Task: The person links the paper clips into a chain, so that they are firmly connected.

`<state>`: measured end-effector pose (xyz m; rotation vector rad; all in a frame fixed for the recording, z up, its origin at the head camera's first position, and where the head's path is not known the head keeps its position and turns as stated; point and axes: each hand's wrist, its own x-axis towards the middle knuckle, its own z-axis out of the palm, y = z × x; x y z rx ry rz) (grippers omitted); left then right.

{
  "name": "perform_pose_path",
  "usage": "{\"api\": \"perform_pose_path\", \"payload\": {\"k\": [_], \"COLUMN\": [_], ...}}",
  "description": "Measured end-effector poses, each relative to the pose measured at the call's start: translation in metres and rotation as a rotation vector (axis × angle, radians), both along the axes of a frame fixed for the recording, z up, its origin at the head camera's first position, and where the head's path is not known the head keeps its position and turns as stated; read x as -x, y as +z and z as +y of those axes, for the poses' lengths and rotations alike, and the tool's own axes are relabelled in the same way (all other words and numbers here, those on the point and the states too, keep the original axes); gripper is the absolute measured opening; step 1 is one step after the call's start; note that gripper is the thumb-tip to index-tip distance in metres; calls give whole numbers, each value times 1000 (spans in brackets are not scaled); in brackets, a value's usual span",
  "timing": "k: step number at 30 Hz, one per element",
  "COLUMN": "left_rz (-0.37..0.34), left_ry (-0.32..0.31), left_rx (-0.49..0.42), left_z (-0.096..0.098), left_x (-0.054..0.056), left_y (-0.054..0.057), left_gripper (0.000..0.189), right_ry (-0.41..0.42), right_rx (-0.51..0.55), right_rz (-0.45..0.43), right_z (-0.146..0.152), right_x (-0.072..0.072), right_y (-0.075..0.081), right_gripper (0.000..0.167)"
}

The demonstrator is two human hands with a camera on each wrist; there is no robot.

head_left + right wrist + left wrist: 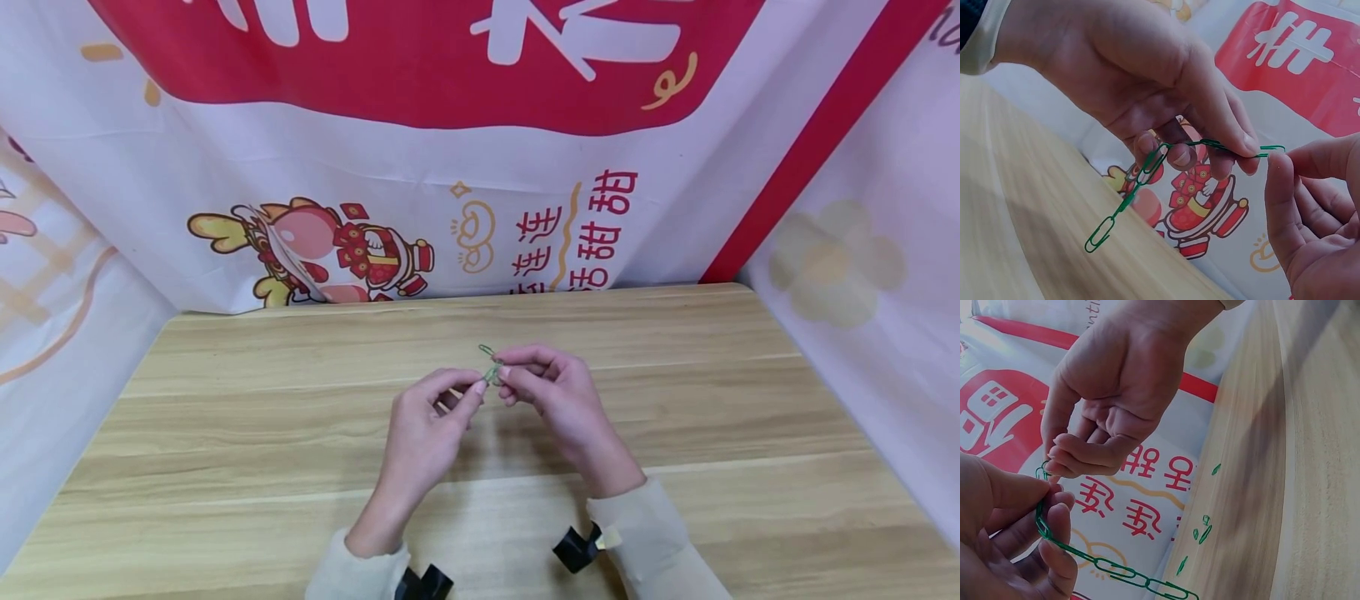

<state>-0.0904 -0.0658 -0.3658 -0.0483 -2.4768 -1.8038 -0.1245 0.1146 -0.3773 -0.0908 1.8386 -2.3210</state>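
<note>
In front of me my left hand (420, 437) pinches a chain of green paper clips (1115, 569) between thumb and index finger. Several linked clips droop below that hand, as both wrist views show. From the other side my right hand (562, 404) pinches the end of a green paper clip (1274, 147) at the top of the chain. The fingertips of the two hands are close together. A thin green loop (485, 349) shows just beyond them in the head view. Fingers hide where the top clips join.
Several small green clips (1205, 534) appear on the wooden tabletop (247, 442) in the left wrist view. A printed white and red cloth (420, 158) rises behind the table and along its sides. Black wrist cameras (576, 550) sit at the beige sleeves.
</note>
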Motion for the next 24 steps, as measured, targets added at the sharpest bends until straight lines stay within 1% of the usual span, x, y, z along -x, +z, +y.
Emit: {"api": "perform_pose_path", "payload": {"k": [3,8,13,15,17,21,24], "left_rz": [8,26,47,42,27,-51,-118], "left_ry": [4,13,35,41,43,26,5], "left_rx": [7,18,37,36,18,-50,-86], "left_z": [0,0,0,0,0,-4,-6], "left_x": [0,0,0,1,2,3,4], "left_y": [1,1,0,0,-1,0,2], "left_gripper": [9,8,8,8,8,8,9], "right_ry": [22,43,90,98,86,29,-23], "right_rx": [38,73,63,31,-29,-187,-245], "right_rz": [-17,-28,-29,-26,-15,15,38], "right_z": [0,1,1,2,4,8,9], "right_x": [-1,-1,-1,-1,0,3,5], "right_y": [-1,-1,-1,-1,0,2,2], "right_gripper": [23,18,17,18,21,27,28]}}
